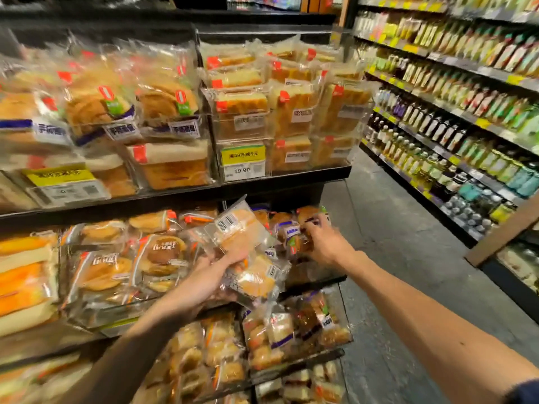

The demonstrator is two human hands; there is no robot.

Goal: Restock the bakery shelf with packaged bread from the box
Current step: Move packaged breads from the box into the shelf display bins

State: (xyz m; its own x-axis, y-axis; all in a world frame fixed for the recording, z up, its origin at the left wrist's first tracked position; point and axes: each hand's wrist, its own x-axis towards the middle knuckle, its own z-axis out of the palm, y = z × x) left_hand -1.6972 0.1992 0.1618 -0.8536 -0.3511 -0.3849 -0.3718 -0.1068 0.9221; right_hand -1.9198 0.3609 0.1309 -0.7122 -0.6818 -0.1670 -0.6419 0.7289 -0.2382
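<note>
My left hand grips clear bread packets in front of the middle bakery shelf, one with its barcode facing up and another below it. Further right, my right hand reaches into the shelf's right end, its fingers closed on a packet of brown buns with a purple-and-white label. The box is not in view.
The shelf above holds stacked toast loaves behind yellow price tags. Lower shelves carry small bun packets. To the right runs a grey aisle floor, with bottle shelves along its far side.
</note>
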